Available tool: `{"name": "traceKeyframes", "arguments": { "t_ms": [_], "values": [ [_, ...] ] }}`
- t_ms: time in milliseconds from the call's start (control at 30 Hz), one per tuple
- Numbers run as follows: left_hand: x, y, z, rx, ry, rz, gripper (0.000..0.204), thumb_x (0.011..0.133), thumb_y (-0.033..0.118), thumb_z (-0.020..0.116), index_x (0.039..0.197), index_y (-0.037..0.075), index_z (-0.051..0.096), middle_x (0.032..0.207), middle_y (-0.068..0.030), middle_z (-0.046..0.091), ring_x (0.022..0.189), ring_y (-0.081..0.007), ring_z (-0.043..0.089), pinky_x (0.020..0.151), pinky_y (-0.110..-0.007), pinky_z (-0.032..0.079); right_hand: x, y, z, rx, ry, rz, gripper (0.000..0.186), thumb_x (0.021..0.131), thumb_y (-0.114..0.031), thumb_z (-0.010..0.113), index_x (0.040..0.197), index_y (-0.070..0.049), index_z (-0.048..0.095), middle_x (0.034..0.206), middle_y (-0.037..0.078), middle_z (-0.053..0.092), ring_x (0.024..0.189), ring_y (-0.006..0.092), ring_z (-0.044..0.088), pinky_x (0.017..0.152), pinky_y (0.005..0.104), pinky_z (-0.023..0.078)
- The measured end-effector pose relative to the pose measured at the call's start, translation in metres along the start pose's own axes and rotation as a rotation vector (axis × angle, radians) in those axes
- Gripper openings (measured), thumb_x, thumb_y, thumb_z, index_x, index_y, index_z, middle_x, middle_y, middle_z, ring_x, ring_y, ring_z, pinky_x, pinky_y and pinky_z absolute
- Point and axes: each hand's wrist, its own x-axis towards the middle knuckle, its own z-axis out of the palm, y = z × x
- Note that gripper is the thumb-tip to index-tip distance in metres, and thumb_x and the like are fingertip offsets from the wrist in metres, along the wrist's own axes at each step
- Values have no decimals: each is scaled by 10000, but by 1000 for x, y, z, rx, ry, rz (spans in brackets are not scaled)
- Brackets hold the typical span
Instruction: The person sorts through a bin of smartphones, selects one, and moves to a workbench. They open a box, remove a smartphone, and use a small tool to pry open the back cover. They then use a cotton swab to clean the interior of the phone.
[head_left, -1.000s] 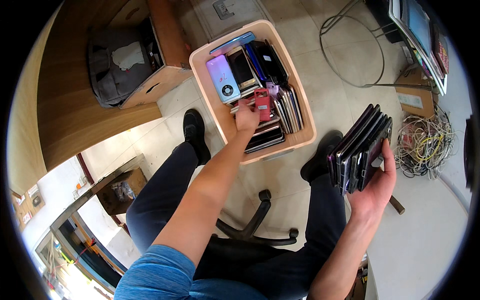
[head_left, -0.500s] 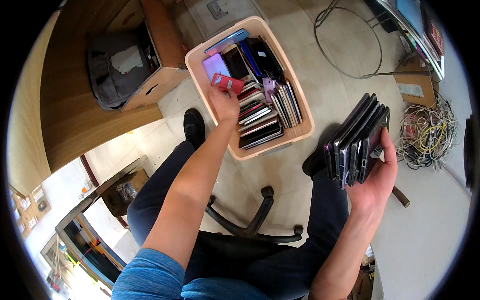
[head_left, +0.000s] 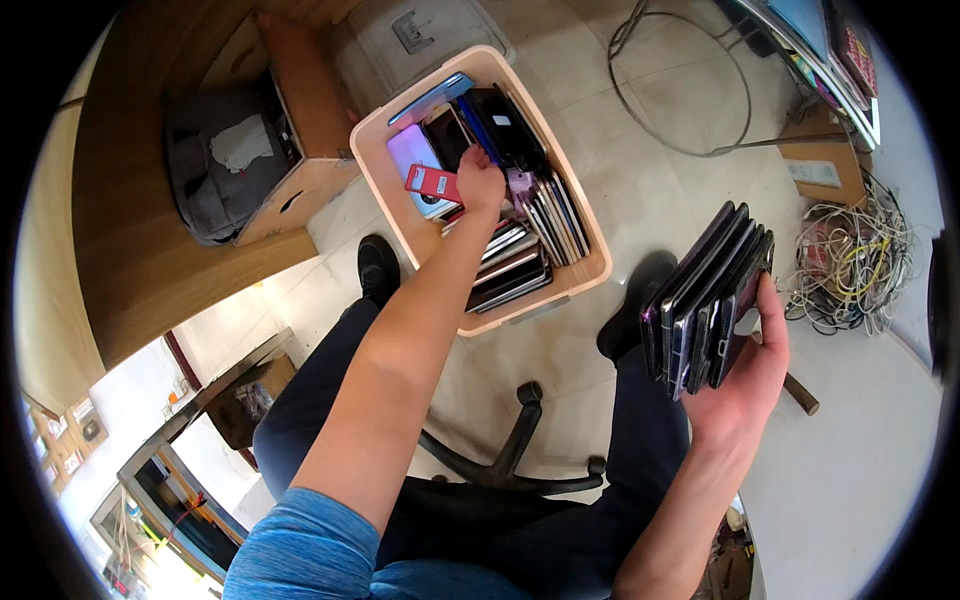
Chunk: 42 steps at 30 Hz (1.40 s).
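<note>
Tiled floor (head_left: 565, 355), peach bin (head_left: 583, 270) on it. Since earlier frame, left grip (head_left: 482, 182) shifted right, over bin's upper middle; red case (head_left: 430, 182) now immediately left of it, inside bin; cannot tell if held. Right grip (head_left: 745, 375), right of bin, still clasps stacked dark phones (head_left: 700, 300).

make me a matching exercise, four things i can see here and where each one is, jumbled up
Things:
1. stack of dark phones
2. tangled cables
3. grey bag
4. flat red piece

Places:
a. inside the wooden compartment
b. right by the left hand
c. held in the right hand
d. next to the cardboard box

Pairs: 1-c, 2-d, 3-a, 4-b
</note>
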Motion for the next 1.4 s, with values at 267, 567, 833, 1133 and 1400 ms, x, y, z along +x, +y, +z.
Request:
{"name": "traceKeyframes", "arguments": {
  "t_ms": [267, 567, 833, 1133, 1400],
  "values": [
    [13, 41, 9, -231, -74, -484, 469, 880, -84, 478, 1348, -81, 450, 1115, -128, 620, 920, -212, 611, 776, -308, 534, -2, -1, 3, 23, 29, -43, 185, 929, -211, 649, 1064, -89, 681, 1050, 28, 711, 983, 198, 667, 867, 389, 540],
    [0, 26, -6, -609, -117, -501, 618, 810, -185, 418, 1411, -48, 376, 1376, -194, 505, 1179, -296, 553, 1009, -377, 503, 0, 7, 4, -1, -7, -22, 197, 934, -235, 645, 1061, -88, 680, 1043, 36, 712, 962, 207, 672, 856, 391, 544],
    [0, 9, -21, -445, -324, -222, 613, 850, -126, 471, 1447, -33, 372, 1456, -207, 455, 1326, -311, 470, 1094, -372, 411, 4, 11, 4, -27, -27, 18, 196, 930, -258, 647, 1028, -97, 699, 1048, 45, 717, 958, 223, 675, 873, 392, 535],
    [-78, -13, -41, 322, -389, 295, 590, 860, 159, 668, 1385, -10, 461, 1272, -256, 571, 1214, -384, 535, 1040, -411, 420, 4, -1, 3, -29, -26, 3, 177, 916, -288, 667, 942, -117, 704, 1018, 30, 728, 959, 226, 684, 903, 406, 530],
    [-118, -10, -122, 659, -836, 469, 744, 799, 446, 759, 1375, 55, 496, 1432, -197, 427, 1309, -373, 419, 1090, -440, 380, 1, -4, -4, -11, -168, 82, 161, 913, -269, 673, 965, -123, 716, 1017, 18, 731, 957, 210, 679, 878, 411, 533]
  ]
}}
